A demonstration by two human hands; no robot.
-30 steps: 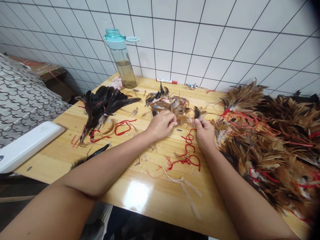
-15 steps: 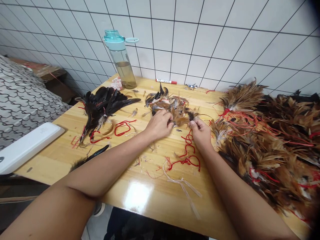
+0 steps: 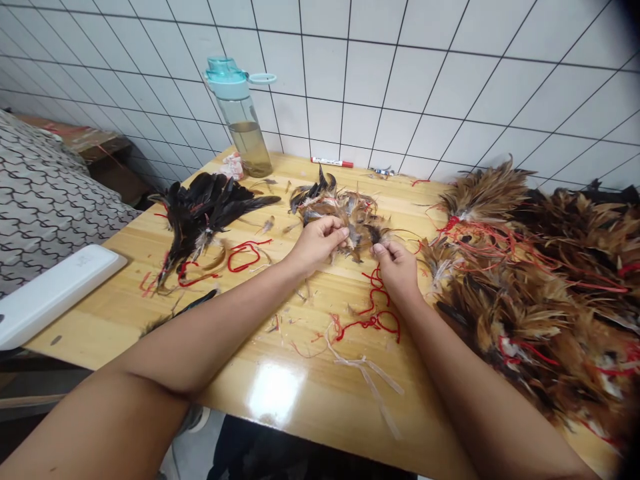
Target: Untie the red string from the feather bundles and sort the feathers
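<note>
A loose pile of brown, grey and black feathers [image 3: 357, 203] lies near the middle of the wooden table. At its front edge, my left hand [image 3: 320, 241] has thumb and forefinger pinched together; what they grip blends with the feathers behind. To the right, my right hand [image 3: 399, 270] is closed on a small dark feather [image 3: 374, 233], whose fluffy tip points up and left. Just below that hand a tangled red string [image 3: 373, 322] lies on the wood.
Black feathers [image 3: 200, 207] lie at the left beside a red cord loop [image 3: 244, 257]. Brown feather bundles [image 3: 530, 293] cover the right side. A water bottle [image 3: 245, 127] and a red marker [image 3: 331, 162] are by the tiled wall. A white device [image 3: 60, 293] sits at the left edge.
My left hand has lifted slightly and its thumb and forefinger show more clearly at the pile. My right hand has shifted a little left with the dark feather.
</note>
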